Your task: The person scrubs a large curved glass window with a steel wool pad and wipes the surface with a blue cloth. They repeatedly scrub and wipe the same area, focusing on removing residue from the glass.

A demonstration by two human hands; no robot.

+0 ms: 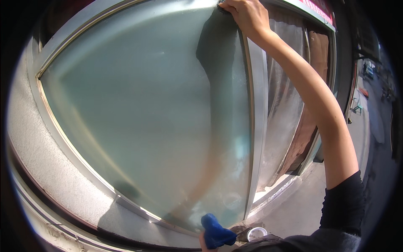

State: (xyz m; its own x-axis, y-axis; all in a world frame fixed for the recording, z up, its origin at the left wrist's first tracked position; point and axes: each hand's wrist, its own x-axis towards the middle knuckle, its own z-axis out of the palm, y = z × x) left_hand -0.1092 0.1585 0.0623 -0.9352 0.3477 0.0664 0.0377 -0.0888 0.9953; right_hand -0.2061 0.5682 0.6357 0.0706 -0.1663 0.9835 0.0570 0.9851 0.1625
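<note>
A large frosted glass pane [141, 110] in a metal frame [258, 110] fills most of the view. My right hand [248, 14] is raised to the pane's top right corner. Its fingers press a small dark scrubbing pad [223, 7] to the glass; the pad is mostly hidden and cut by the upper edge of the picture. Low in front of me, my left hand [202, 242] grips a bunched blue cloth [215, 231], which covers most of that hand. The cloth is close to the pane's lower edge; whether it touches the glass, I cannot tell.
A white bucket [257, 234] stands on the pavement [292, 208] beside my body. Right of the frame, a curtain [283, 104] hangs behind clear panes. A pale ledge [56, 148] runs below the window at left. Down the street are a green stool [357, 106] and a distant person.
</note>
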